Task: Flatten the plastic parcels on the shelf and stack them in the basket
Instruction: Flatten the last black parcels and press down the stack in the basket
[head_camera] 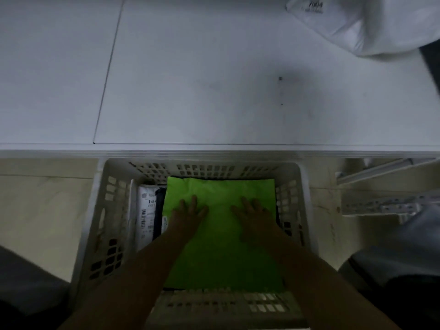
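A bright green plastic parcel [221, 239] lies flat on top of the stack inside the white perforated basket [102, 217] on the floor. My left hand [188, 214] and my right hand [253, 216] both rest palm-down on the green parcel with fingers spread and straight, side by side near its far half. Under the green parcel, at the left, a white parcel with a barcode label [145, 215] and a dark one [159, 210] show. A white plastic parcel [371, 22] lies on the white shelf [214, 79] at the far right.
The shelf's front edge [214, 148] runs just above the basket's far rim. A metal bracket frame [381, 206] sits on the floor to the right of the basket. My knees in dark trousers flank the basket at both lower corners.
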A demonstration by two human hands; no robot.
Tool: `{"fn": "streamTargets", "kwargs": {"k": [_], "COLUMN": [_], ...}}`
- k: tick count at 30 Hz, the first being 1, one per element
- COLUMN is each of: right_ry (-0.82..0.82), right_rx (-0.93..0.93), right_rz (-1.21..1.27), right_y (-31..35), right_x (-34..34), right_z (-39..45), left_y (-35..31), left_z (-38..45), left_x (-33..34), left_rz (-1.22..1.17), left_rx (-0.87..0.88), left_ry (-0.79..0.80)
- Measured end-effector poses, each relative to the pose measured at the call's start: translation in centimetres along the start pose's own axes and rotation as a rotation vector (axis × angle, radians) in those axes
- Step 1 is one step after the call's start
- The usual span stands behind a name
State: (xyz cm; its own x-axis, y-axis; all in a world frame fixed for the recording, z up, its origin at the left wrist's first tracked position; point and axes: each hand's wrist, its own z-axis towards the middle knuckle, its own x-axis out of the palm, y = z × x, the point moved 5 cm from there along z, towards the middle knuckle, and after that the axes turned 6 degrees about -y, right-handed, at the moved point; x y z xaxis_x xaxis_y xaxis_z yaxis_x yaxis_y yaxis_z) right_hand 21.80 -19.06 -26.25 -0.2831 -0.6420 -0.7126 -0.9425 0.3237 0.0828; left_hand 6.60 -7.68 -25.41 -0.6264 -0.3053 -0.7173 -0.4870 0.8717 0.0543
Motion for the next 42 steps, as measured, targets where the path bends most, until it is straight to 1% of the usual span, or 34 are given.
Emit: {"fn": "streamTargets", "kwargs": {"k": [2, 5, 8, 11, 14, 16, 20, 24, 26, 28, 32, 33, 35, 37, 38, 40, 42], "right_ry": [0.050, 0.026, -0.102, -0.214, -0.315, -0.380, -0.571, -0.837, -0.939, -1.062, -1.269, -1.299, -1.336, -1.296, -1.252, -1.152, -1.098], "right_rx": [-0.019, -0.011, -0.045, -0.016, -0.002, 0.007, 0.066, 0.161, 0.199, 0.249, 0.422, 0.470, 0.574, 0.665, 0.676, 0.650, 0.601], "right_rz": [0.089, 0.195, 0.140, 0.128, 0.165, 0.244, 0.357, 0.510, 0.627, 0.754, 0.950, 0.976, 0.894, 0.706, 0.668, 0.740, 0.804], "right_y": [0.2, 0.5, 1.0, 0.4, -0.8, -2.1, -5.5, -11.0, -13.1, -16.7, -22.6, -23.6, -26.0, -28.0, -28.7, -29.9, -30.0], "right_x": [-1.6, -5.9, -11.2, -15.8, -19.8, -22.3, -27.2, -31.7, -32.6, -33.9, -35.1, -35.2, -35.6, -36.3, -36.5, -36.8, -36.7], "right_z": [-0.4, -2.9, -6.2, -9.5, -12.5, -14.7, -18.4, -20.1, -20.2, -19.4, -17.4, -17.1, -16.0, -14.7, -14.3, -12.9, -11.9], "left_y": [0.4, 0.5, -0.2, -1.3, -2.2, -2.9, -4.8, -7.1, -7.7, -8.5, -9.2, -9.1, -9.3, -9.3, -9.3, -9.3, -9.5], "left_z": [-0.2, -1.8, -4.3, -7.0, -9.3, -10.5, -12.2, -11.5, -11.4, -9.6, -6.2, -5.5, -3.8, -2.4, -2.0, -1.0, -0.6], "left_x": [-1.6, -6.1, -11.6, -17.5, -22.8, -26.2, -32.9, -39.4, -41.2, -43.8, -47.6, -48.0, -49.1, -50.2, -50.6, -51.6, -52.2], "left_rz": [-0.024, -0.067, -0.079, -0.096, -0.096, -0.108, -0.139, -0.231, -0.310, -0.397, -0.611, -0.677, -0.756, -0.762, -0.758, -0.759, -0.754], "left_rx": [0.012, -0.002, -0.020, -0.046, -0.045, -0.048, -0.040, -0.024, -0.010, -0.001, 0.062, 0.076, 0.095, 0.109, 0.117, 0.128, 0.139], "left_ry": [0.003, -0.020, -0.138, -0.294, -0.410, -0.469, -0.597, -0.772, -0.830, -0.916, -0.970, -0.974, -0.965, -0.969, -0.972, -0.980, -0.982]}}
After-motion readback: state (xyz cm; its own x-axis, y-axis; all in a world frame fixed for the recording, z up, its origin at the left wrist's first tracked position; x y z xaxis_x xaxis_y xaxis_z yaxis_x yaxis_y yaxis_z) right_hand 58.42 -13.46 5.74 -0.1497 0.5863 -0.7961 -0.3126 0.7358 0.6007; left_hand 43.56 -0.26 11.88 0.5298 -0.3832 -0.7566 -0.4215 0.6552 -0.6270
